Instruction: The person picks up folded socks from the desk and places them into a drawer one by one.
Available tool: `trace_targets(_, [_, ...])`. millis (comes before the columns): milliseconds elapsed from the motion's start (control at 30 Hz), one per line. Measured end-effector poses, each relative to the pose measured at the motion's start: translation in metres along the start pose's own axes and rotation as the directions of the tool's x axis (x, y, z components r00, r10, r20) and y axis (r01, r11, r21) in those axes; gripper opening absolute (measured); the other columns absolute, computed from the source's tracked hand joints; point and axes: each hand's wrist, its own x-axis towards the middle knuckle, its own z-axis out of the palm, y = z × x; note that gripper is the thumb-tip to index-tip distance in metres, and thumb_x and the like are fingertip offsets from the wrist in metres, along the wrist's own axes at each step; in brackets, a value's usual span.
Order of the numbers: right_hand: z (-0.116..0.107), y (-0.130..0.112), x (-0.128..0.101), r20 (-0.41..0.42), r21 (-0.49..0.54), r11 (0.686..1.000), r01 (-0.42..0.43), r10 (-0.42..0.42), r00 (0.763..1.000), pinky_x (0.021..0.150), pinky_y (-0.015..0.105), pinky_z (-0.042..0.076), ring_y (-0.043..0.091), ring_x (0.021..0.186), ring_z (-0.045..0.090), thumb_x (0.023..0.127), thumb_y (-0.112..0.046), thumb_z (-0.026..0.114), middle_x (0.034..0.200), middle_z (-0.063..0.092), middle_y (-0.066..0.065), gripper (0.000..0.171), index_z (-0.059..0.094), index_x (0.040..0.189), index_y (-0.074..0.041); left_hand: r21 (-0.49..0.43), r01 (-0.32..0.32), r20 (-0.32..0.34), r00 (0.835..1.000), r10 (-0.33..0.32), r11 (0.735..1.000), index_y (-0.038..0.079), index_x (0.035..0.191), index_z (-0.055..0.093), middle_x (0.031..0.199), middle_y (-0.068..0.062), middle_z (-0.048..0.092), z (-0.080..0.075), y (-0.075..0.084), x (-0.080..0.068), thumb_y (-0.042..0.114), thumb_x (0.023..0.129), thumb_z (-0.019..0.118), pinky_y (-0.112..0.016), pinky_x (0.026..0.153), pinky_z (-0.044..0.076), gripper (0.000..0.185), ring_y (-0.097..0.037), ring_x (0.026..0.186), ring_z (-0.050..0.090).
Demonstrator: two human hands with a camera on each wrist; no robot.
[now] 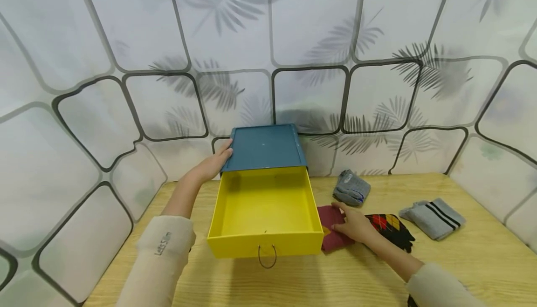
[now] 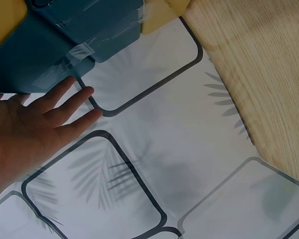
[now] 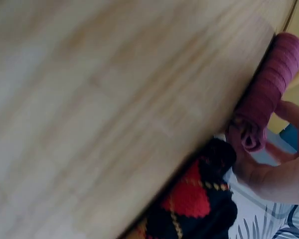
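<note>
Two hands are at work: your right hand (image 1: 354,225) lies on the maroon sock (image 1: 331,235), fingers curling round its rolled edge, just beside the right wall of the open yellow drawer (image 1: 264,246), so the sock sits directly under that hand with its long axis running toward the desk's front edge. Your left hand (image 1: 214,162), fingers straight, presses the left side of the blue case (image 1: 264,148) at the desk's back edge. Right of the maroon one lie an argyle sock (image 1: 392,230), a grey roll (image 1: 351,188) and a striped pair (image 1: 434,217) on the wooden desk (image 1: 482,260), against leaf-print walls.
</note>
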Motion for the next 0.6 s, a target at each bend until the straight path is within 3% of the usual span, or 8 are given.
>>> trace_targets(133, [0.0013,0.0001,0.0014,-0.006,0.051,0.997,-0.049,0.049,0.999,0.064,0.043,0.049,0.028,0.078,0.061,0.072,-0.012,0.077,0.09,0.063,0.018,0.073,0.04,0.132,0.006,-0.011,-0.001,-0.004,1.0,0.001,1.0,0.021,0.149,-0.007,0.152,-0.011,-0.009,0.0003,0.0003,-0.001,0.04,0.102,0.015,-0.058,0.104,0.009,0.055,-0.039,0.135,0.002])
trace_targets(400, [0.0014,0.0011,0.0015,0.019,0.139,0.989,-0.052,0.05,0.999,0.059,0.036,0.045,0.018,0.064,0.055,0.074,-0.007,0.075,0.075,0.062,0.01,0.073,0.035,0.134,0.008,-0.023,-0.006,-0.006,1.0,0.006,1.0,0.02,0.149,-0.007,0.152,-0.011,-0.009,0.0013,0.0002,-0.0001,0.039,0.102,0.015,-0.058,0.104,0.009,0.055,-0.039,0.135,0.001])
trace_targets(500, [0.0019,-0.0003,0.0012,0.017,0.238,0.971,-0.021,0.017,1.0,0.054,0.033,0.044,0.016,0.061,0.052,0.075,0.001,0.071,0.074,0.059,0.009,0.073,0.03,0.135,0.005,-0.025,-0.007,-0.004,1.0,0.007,1.0,0.021,0.149,-0.007,0.152,-0.011,-0.009,0.0008,0.0,0.0001,0.039,0.102,0.015,-0.057,0.104,0.009,0.055,-0.038,0.135,0.001])
trace_targets(600, [0.0009,-0.0032,-0.0004,0.032,0.348,0.937,-0.007,-0.004,0.999,0.057,0.032,0.045,0.023,0.068,0.053,0.078,0.006,0.067,0.084,0.056,0.017,0.07,0.027,0.135,0.002,-0.028,-0.011,-0.003,1.0,0.011,1.0,0.02,0.148,-0.008,0.152,-0.011,-0.01,0.0006,-0.0005,0.0004,0.039,0.102,0.015,-0.057,0.104,0.009,0.055,-0.038,0.135,0.0])
